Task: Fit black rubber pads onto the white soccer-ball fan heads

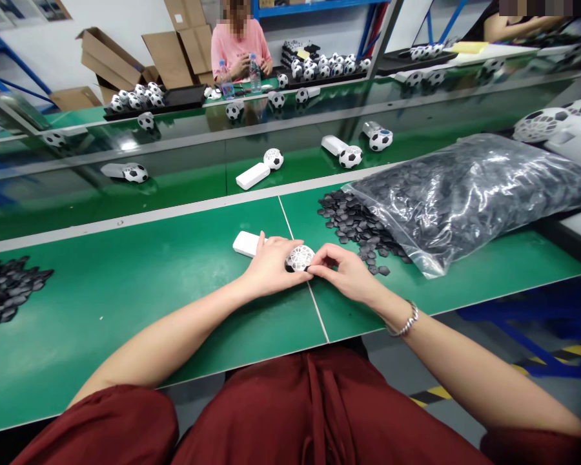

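My left hand [270, 266] is wrapped round a soccer-ball-shaped head [301, 257], which shows a white lattice on top and a dark patch low on its left. A white rectangular handle [246, 243] sticks out behind that hand. At the ball's right side, the thumb and forefinger of my right hand [346, 272] are pinched together against its edge; whatever lies between the fingertips is too small to make out. Right of the ball, loose black flat pieces [353, 223] spill beside a clear plastic bag [474, 194] full of the same pieces.
Another pile of black pieces [7, 287] lies at far left. Beyond the ledge, several ball-headed items with white handles [253, 175] rest on the green conveyor [188, 187]. Across it sits a person in a pink shirt [239, 48], near trays of balls [326, 68]. Another person's arms show top right.
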